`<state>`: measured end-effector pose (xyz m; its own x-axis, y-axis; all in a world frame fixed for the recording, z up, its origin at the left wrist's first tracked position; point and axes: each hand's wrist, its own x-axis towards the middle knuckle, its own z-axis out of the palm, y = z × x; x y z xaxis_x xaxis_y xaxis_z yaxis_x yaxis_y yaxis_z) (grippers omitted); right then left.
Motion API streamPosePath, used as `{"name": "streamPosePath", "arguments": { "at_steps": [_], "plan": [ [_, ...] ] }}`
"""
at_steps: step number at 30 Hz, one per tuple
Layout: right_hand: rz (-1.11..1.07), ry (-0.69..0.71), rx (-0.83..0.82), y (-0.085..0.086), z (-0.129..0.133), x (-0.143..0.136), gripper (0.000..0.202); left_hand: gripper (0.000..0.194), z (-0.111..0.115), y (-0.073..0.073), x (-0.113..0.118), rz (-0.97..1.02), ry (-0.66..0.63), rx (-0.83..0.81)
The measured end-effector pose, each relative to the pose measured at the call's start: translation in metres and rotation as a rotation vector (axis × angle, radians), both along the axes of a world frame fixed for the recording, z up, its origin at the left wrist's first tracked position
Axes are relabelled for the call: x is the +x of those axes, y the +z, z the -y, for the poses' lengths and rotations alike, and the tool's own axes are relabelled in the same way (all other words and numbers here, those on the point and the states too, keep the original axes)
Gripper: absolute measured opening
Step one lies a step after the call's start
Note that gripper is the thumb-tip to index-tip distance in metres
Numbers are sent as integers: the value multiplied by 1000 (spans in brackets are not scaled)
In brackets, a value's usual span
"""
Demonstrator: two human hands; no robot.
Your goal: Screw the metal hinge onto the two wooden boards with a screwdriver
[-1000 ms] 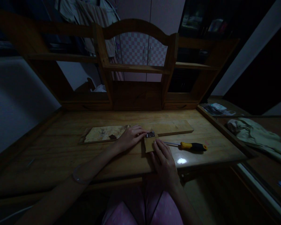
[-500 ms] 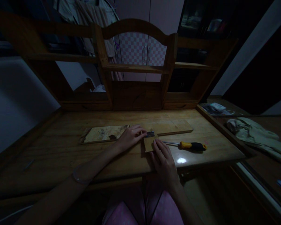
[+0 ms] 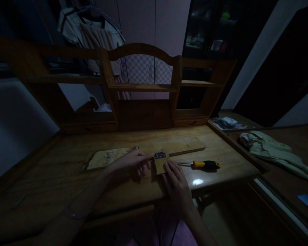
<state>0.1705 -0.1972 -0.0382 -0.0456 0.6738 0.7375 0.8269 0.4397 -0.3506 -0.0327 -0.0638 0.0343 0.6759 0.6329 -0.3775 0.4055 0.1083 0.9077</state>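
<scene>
A small wooden block (image 3: 161, 167) lies near the desk's front edge with a metal hinge (image 3: 159, 155) on its far end. My right hand (image 3: 178, 186) grips the block's right side, fingers over its top; the thumb is mostly hidden. From the left, my left hand (image 3: 133, 161) reaches in with its index finger stretched to the hinge's left edge. Its other fingers hang loosely bent, apart, and appear to hold nothing. A screwdriver (image 3: 205, 165) with a yellow and black handle lies to the right, its shaft end near my right fingers.
Behind the block lies a long wooden board (image 3: 187, 146). A worn board (image 3: 106, 158) with a peeling surface is at the left. A thin small stick-like piece (image 3: 18, 201) lies farther left. The desk's shelf unit (image 3: 143, 87) rises at the back.
My left hand has gone from fingers gathered at the hinge to one index finger stretched at its left edge. My right hand stays on the block. The camera view has tilted up.
</scene>
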Motion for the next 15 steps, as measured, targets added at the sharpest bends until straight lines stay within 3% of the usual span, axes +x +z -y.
{"name": "streamPosePath", "arguments": {
  "at_steps": [3,9,12,15],
  "plan": [
    [-3,-15,3,-1,-1,0,49,61,-3,-1,-7,9,-113,-105],
    [0,-21,18,-2,-3,0,45,48,3,0,-5,115,-179,-284],
    [-27,-28,20,-2,-4,-1,43,45,9,-2,2,222,-121,-360],
    [-68,-33,44,-2,-4,0,42,41,17,-10,10,317,41,-456]
  ]
}}
